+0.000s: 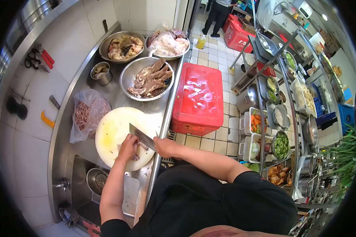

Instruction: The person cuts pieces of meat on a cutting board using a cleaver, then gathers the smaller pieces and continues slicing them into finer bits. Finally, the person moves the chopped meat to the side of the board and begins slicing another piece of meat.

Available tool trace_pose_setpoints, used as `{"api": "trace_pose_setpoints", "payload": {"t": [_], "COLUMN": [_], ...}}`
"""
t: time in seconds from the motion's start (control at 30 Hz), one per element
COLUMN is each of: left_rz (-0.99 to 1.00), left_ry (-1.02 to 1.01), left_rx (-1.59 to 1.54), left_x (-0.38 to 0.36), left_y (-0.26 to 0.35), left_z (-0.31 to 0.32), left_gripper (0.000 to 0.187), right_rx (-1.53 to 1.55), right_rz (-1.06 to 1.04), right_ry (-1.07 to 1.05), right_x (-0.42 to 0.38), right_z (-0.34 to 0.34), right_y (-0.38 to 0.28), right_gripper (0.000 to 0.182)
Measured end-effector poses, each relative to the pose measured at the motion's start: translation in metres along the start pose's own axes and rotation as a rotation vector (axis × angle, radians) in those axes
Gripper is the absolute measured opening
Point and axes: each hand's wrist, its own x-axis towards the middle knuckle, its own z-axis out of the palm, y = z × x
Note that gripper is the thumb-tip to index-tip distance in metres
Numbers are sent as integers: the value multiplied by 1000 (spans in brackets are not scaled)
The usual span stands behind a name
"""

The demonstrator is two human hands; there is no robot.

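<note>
A round white cutting board (108,138) lies on the steel counter. My right hand (166,147) is closed round the handle end of a cleaver (143,136), whose wide blade reaches left over the board. Beside the blade, my left hand (129,147) has its fingers bent and pressed on a small piece of meat (136,156), partly hidden under them. Small scraps lie near the fingers. Plastic bags of chopped meat (83,114) touch the board's upper left side. Above the board stands a steel bowl of meat strips (150,80).
More bowls of meat (122,47) stand at the counter's far end. A sink (80,173) is at lower left. Right of the counter are a red cooler box (197,98) and racks of vegetables (281,144). Another person (216,17) stands in the background.
</note>
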Motion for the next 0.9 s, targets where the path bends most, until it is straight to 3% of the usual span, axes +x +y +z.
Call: {"api": "trace_pose_setpoints", "payload": {"t": [0.2, 0.47, 0.73, 0.9], "left_rz": [-11, 2, -39, -40], "left_ry": [-15, 0, -156, -130], "left_rx": [-40, -40, -17, -3], "left_x": [-4, -4, -12, -13], "left_y": [-1, -5, 9, 10], "left_z": [1, -2, -15, -7], "left_gripper": [15, 18, 58, 58], "right_rx": [-38, 31, 61, 76], "right_rz": [52, 5, 38, 53], "right_ry": [-60, 26, 27, 16], "right_x": [-15, 10, 13, 9], "right_z": [4, 20, 25, 21], "right_y": [12, 7, 4, 1], "right_gripper": [31, 29, 29, 30]}}
